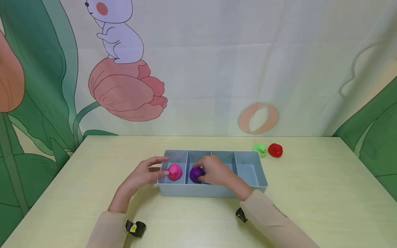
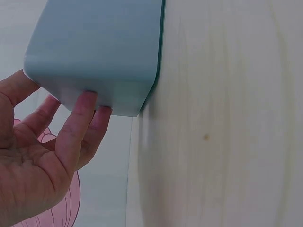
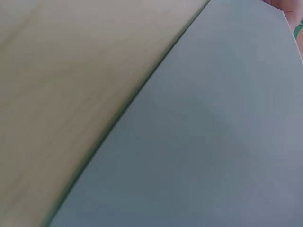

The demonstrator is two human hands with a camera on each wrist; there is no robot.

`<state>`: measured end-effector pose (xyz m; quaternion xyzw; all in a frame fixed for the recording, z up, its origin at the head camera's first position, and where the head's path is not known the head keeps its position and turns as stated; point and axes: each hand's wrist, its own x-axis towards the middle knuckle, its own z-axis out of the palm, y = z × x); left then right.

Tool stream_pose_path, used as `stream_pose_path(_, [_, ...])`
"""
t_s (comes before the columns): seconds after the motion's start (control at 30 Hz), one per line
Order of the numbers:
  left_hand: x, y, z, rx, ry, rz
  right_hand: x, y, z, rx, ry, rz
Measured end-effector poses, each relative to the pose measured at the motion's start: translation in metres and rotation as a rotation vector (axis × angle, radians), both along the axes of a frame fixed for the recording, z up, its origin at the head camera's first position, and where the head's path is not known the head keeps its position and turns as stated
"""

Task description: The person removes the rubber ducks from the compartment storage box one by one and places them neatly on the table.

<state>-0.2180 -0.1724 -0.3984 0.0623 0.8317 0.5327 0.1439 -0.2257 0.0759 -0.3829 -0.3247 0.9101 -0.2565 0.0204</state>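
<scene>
A grey-blue divided box (image 1: 198,190) stands on the table with several compartments in a row. At its left end, my left hand (image 1: 145,173) grips the wall, with thumb and forefinger over the rim; the left wrist view shows other fingertips against the outside of the box (image 2: 94,42). A pink rubber duck (image 1: 175,172) sits in the leftmost compartment, close to that thumb. My right hand (image 1: 214,171) pinches a purple rubber duck (image 1: 195,175) between thumb and fingers inside the second compartment, partly covering it. The right wrist view is mostly filled by the box's wall (image 3: 189,137).
Behind the box's right end, a green duck (image 1: 260,150) and a red duck (image 1: 275,150) sit side by side on the pale wooden table (image 1: 313,193). A printed curtain (image 1: 198,75) hangs along the table's back edge. The rightmost compartment (image 1: 249,174) shows its bare floor.
</scene>
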Motion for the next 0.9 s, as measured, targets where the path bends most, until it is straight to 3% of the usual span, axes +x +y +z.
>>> stream_pose_path(0.57, [0.000, 0.002, 0.002, 0.000, -0.013, 0.012, -0.002, -0.002, -0.002, 0.031, 0.018, 0.019])
stream_pose_path(0.9, [0.000, 0.001, 0.001, -0.009, -0.008, 0.012, 0.006, 0.010, 0.005, -0.096, 0.003, 0.008])
